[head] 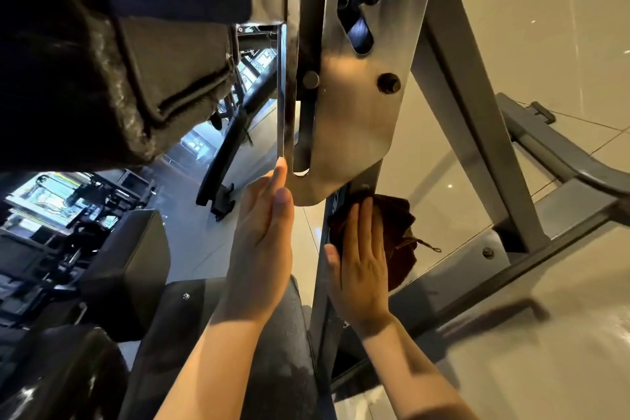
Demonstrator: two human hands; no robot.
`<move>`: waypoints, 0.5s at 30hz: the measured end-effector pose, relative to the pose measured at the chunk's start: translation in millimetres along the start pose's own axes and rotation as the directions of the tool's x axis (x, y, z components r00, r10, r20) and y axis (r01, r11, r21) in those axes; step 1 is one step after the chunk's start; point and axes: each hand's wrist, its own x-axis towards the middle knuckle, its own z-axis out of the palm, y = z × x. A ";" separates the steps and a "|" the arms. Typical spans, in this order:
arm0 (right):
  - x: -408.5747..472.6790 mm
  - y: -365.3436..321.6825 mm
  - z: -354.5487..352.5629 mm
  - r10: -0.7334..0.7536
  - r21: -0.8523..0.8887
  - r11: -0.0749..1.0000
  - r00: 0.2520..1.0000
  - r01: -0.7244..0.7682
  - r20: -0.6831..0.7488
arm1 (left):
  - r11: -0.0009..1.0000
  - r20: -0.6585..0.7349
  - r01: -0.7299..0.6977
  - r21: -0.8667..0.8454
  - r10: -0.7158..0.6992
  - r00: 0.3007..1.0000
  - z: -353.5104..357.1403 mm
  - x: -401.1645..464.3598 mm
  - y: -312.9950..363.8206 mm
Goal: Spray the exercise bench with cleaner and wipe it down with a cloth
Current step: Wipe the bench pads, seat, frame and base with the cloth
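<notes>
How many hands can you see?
2. The left hand rests flat by the metal plate. The right hand presses the brown cloth on the frame bar.

Glossy beige tiled floor (545, 27) with light glints, dark gym machines (61, 215) at left.

A gym is indicated: padded black machine seats (126, 259), a grey steel bench frame (477, 133) and glossy floor tiles (562, 27) are seen.
</notes>
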 end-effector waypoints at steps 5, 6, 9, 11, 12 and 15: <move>44.8 -19.4 5.4 0.139 0.205 0.974 0.974 -0.101 -0.181 | 1.000 0.019 -0.012 0.015 0.012 1.000 -3.3 1.4 -1.7; 50.1 -17.8 7.7 0.129 0.199 0.976 0.969 -0.087 -0.210 | 1.000 0.013 -0.022 0.021 0.022 1.000 -2.8 1.9 -2.5; 44.3 -10.8 16.1 0.084 0.154 0.987 0.967 -0.048 -0.239 | 0.999 0.012 -0.039 0.023 0.039 0.999 -0.9 1.3 -4.9; 21.7 -10.5 20.1 0.087 0.123 0.990 0.975 -0.063 -0.204 | 0.998 0.010 -0.056 0.037 0.055 0.998 -0.5 0.5 -5.8; 5.1 -8.5 22.7 0.084 0.090 0.994 0.982 -0.069 -0.167 | 0.997 0.007 -0.065 0.045 0.065 0.998 -0.1 0.3 -5.9; -45.7 2.3 27.6 0.073 -0.004 0.997 0.997 -0.073 -0.002 | 0.997 -0.002 -0.059 0.049 0.060 0.998 1.6 -0.4 -7.0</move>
